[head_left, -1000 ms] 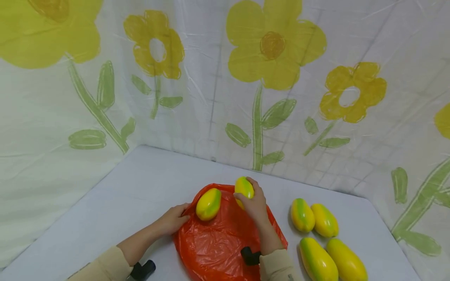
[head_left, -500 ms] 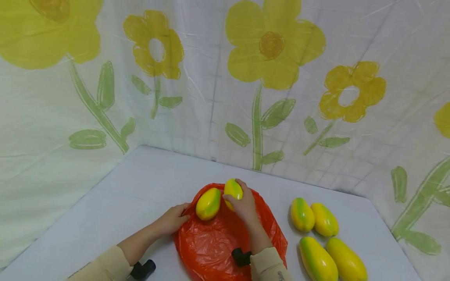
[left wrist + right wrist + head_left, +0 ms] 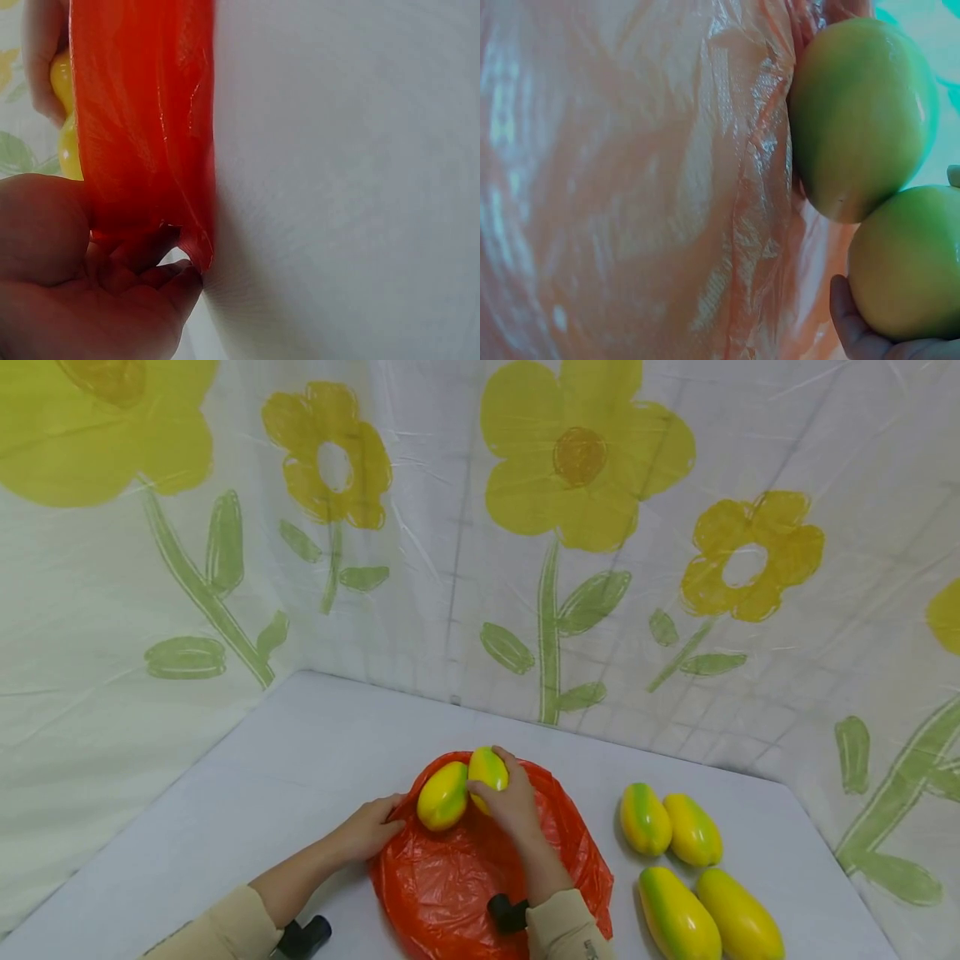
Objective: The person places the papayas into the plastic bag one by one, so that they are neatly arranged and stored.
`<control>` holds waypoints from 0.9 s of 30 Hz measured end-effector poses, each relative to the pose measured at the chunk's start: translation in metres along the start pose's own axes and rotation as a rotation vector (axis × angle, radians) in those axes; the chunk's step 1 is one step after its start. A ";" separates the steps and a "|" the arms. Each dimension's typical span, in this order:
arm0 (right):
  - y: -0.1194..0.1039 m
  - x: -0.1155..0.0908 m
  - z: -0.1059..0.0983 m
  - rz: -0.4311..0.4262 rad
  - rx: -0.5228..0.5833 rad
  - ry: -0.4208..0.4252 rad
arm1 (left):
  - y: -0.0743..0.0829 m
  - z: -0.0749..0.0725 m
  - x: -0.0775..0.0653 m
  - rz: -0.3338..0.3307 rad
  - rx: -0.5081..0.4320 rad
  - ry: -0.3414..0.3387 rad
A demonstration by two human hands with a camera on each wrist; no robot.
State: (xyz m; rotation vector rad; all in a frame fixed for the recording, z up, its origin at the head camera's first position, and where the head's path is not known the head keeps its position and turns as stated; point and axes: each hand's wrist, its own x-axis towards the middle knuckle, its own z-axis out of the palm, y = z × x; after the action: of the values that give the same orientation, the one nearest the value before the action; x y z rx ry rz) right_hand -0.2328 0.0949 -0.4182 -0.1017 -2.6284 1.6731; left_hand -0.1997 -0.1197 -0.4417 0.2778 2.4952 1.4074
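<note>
Toward the far rim of the red plastic bag (image 3: 442, 872), we hold a yellow-green fruit (image 3: 489, 767) in our right hand (image 3: 514, 797), thumb on one side and fingers on the other. It touches a second fruit (image 3: 442, 797), which lies inside the bag against the wall. With our left hand (image 3: 366, 832) we pinch the bag's left edge between thumb and fingers. To the right of the bag, on our white surface (image 3: 330, 731), lie a farther pair of fruits (image 3: 645, 818) and a nearer pair (image 3: 678, 914), each side by side.
</note>
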 end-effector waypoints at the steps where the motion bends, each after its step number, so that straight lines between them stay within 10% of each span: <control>1: 0.000 0.000 0.001 0.002 0.003 -0.002 | 0.000 0.000 0.000 0.000 0.001 0.000; 27: 0.015 0.000 0.004 -0.019 -0.067 -0.044 | 0.000 0.000 0.000 0.018 0.002 -0.006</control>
State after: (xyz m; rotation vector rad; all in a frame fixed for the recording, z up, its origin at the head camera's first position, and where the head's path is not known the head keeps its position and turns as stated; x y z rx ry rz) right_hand -0.2327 0.0979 -0.4338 -0.0418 -2.7092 1.6007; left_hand -0.1993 -0.1200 -0.4416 0.3050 2.4959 1.4092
